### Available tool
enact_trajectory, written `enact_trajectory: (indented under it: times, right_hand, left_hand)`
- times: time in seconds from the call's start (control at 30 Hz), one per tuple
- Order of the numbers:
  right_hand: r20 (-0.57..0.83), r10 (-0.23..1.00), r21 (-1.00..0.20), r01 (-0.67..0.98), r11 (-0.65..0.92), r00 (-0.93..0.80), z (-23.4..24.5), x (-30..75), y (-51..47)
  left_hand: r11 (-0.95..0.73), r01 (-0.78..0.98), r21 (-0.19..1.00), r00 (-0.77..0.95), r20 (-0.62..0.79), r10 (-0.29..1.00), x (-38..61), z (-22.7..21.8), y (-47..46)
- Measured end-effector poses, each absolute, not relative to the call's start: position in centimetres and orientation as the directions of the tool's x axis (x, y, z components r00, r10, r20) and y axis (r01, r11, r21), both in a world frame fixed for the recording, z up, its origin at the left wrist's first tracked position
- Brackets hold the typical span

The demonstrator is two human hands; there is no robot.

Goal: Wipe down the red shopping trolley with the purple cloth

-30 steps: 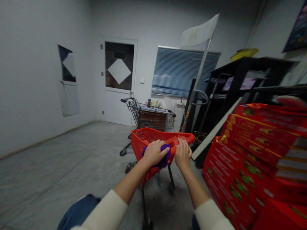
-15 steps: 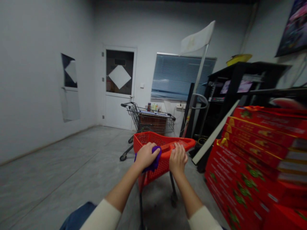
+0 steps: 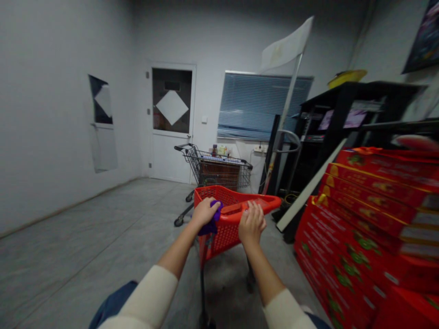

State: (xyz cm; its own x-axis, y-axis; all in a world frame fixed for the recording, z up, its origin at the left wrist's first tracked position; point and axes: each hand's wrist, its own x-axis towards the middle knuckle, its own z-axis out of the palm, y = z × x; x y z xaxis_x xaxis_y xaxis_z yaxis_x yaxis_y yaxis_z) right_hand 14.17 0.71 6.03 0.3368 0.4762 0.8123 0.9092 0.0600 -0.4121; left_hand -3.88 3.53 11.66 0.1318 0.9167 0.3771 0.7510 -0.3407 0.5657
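Right in front of me stands a small red plastic shopping cart [image 3: 224,233] on dark legs with wheels. My left hand [image 3: 205,214] is closed around a purple cloth [image 3: 210,225] and presses it against the near left corner of the cart's rim. The fingers of my right hand [image 3: 252,222] curl over the near rim, toward the right side, and grip it. Part of the cloth is hidden under my left hand.
Behind the red cart is a metal wire shopping cart [image 3: 219,169] with a brown box in it. Stacked red boxes [image 3: 363,237] rise close on my right. A white board [image 3: 310,187] leans by a black shelf [image 3: 339,105]. Grey concrete floor [image 3: 85,237] spreads to the left.
My left hand with the purple cloth has slid left along the rim, toward the corner. My right hand stays on the rim. The view has shifted slightly.
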Motion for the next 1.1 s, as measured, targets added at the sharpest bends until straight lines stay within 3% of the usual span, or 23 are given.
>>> enact_trajectory:
  times: [0.27, 0.43, 0.53, 0.77, 0.9, 1.1]
  right_hand:
    - [0.807, 0.479, -0.409, 0.912, 0.032, 0.345, 6.3, 12.9, 0.2]
    - [0.755, 0.638, -0.257, 0.963, 0.074, 0.153, 8.6, 16.1, -0.4]
    - [0.753, 0.649, -0.231, 0.968, 0.099, 0.114, 9.3, 18.4, 0.5]
    - [0.782, 0.596, -0.300, 0.948, 0.107, 0.181, 8.1, 17.6, 2.1]
    - [0.771, 0.606, -0.296, 0.953, 0.068, 0.196, 8.3, 15.9, 1.4]
    - [0.740, 0.652, -0.261, 0.964, 0.048, 0.168, 9.1, 15.5, 0.5]
  left_hand:
    - [-0.390, 0.890, 0.237, 0.214, 0.539, 0.815, -0.8, 13.4, -2.7]
    - [-0.396, 0.854, 0.337, 0.171, 0.538, 0.826, -2.5, 12.5, -2.2]
    - [-0.362, 0.846, 0.392, 0.121, 0.520, 0.846, -3.9, 12.3, -1.5]
    - [-0.113, 0.957, 0.268, -0.060, 0.561, 0.826, -1.8, 12.8, -2.9]
    - [-0.183, 0.963, 0.199, 0.029, 0.596, 0.802, 1.2, 13.3, -3.0]
    - [-0.244, 0.954, 0.176, 0.123, 0.513, 0.850, 0.6, 14.3, -1.8]
